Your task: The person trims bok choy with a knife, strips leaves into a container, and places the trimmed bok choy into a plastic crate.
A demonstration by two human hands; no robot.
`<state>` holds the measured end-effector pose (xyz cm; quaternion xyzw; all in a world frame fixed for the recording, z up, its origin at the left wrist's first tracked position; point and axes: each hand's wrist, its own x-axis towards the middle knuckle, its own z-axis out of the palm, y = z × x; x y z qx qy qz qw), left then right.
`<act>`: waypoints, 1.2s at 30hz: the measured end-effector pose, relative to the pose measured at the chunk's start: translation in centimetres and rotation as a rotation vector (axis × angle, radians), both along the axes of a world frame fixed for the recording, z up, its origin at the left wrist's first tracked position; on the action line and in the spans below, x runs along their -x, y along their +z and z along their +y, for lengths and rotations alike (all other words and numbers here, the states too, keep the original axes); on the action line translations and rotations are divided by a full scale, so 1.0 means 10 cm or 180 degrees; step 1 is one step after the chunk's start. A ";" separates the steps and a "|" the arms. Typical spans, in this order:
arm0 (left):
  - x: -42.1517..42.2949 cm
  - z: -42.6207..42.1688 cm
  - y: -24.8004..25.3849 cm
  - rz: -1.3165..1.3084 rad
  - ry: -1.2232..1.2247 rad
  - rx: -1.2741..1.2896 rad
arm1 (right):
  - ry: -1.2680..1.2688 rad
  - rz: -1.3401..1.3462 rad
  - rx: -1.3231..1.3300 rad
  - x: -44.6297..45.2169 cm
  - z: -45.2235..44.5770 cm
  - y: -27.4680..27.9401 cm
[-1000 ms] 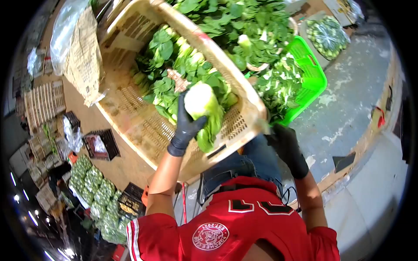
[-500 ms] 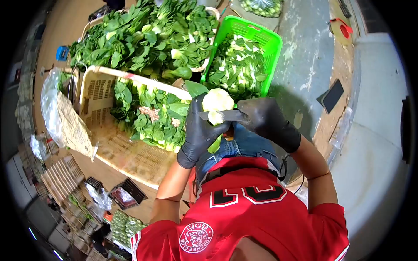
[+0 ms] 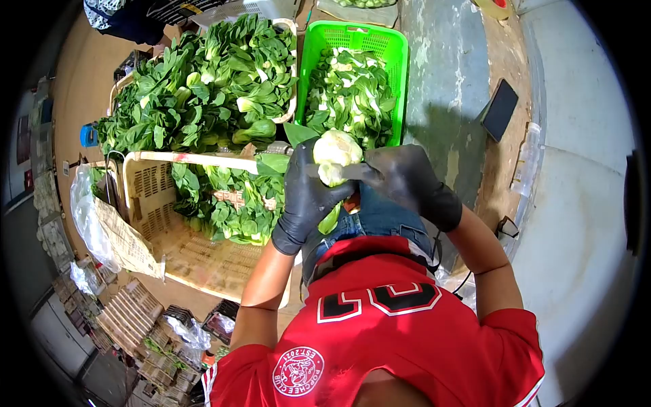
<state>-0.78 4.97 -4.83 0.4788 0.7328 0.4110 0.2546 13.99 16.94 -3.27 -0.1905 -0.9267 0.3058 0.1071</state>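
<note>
Black gloves cover both hands. My left hand (image 3: 305,193) is wrapped round a leafy green vegetable (image 3: 337,148), its pale round base facing up. My right hand (image 3: 412,183) grips a knife (image 3: 352,172), whose handle is hidden in the fist; the blurred blade lies across the pale base, reaching toward my left fingers. Left of my hands is a cream crate (image 3: 203,261) with green vegetables (image 3: 241,217) lined up inside. Beyond the hands stands a bright green basket (image 3: 400,81) holding loose leaves and pale pieces (image 3: 349,95).
A large heap of leafy greens (image 3: 203,95) fills a container at the upper left. A dark flat object (image 3: 500,110) and a clear plastic bottle (image 3: 525,163) lie at the right. Plastic and a brown sack (image 3: 125,237) hang at the crate's left end. Part of another person (image 3: 132,20) shows at the top left.
The vegetable came from over the crate to in front of my body, where the knife met its base. Since then the blade has stayed across it, while the view has shifted.
</note>
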 end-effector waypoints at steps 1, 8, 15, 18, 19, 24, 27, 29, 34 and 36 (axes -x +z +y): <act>0.00 0.01 0.00 0.0098 -0.0026 -0.0041 | -0.0054 -0.0078 0.0084 0.00 0.02 -0.02; -0.03 -0.01 0.04 -0.0335 -0.0118 -0.0334 | -0.1057 -0.1323 0.1187 -0.53 0.62 -1.61; 0.26 0.21 -0.20 -0.2293 -0.0125 0.0175 | -0.0436 0.1041 0.2951 0.01 0.39 -0.62; 0.34 0.18 -0.18 -0.2514 -0.0278 0.0423 | 0.0111 0.0303 0.2001 0.30 0.36 -0.23; 0.41 0.15 -0.19 -0.2475 -0.0328 0.0420 | 0.0348 0.0073 0.2073 0.38 0.43 -0.27; 0.72 -0.15 -0.37 -0.4059 -0.0322 0.0518 | 0.0655 0.0273 0.2782 0.64 0.66 -1.00; 0.93 -0.55 -0.68 -0.5678 0.0937 -0.0233 | -0.0246 -0.1011 0.2268 0.75 0.93 -0.73; 1.32 -0.69 -0.81 -0.5595 0.1259 -0.1061 | -0.0727 -0.0922 0.1651 0.57 1.07 -1.36; 3.52 -1.35 -0.41 -0.3743 0.1926 -0.1648 | -0.0985 -0.1460 0.1299 0.45 1.13 -1.71; 4.24 -1.58 -0.01 -0.3211 0.2734 -0.1696 | -0.1011 -0.1331 0.1335 0.47 1.04 -1.83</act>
